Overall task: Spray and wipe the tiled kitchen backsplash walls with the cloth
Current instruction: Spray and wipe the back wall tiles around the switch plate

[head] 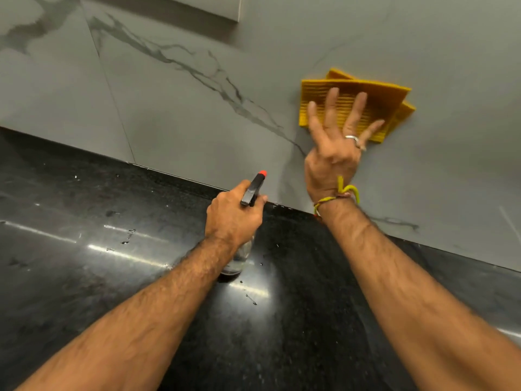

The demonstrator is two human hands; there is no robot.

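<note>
A folded yellow cloth [380, 100] lies flat against the grey marble-veined tiled backsplash [183, 103]. My right hand [335, 148] presses it to the wall with fingers spread and straight; a ring and a yellow thread band show on that hand and wrist. My left hand [232, 214] grips a spray bottle [253, 189] with a black trigger head and a red nozzle tip that points at the wall. The clear bottle body shows below my fist, its base close to the counter.
A glossy black stone countertop [112, 263] runs along the foot of the wall, with a few water drops and light streaks on it. The corner of an upper cabinet [214, 7] hangs at the top. A tile joint runs down the wall at the left.
</note>
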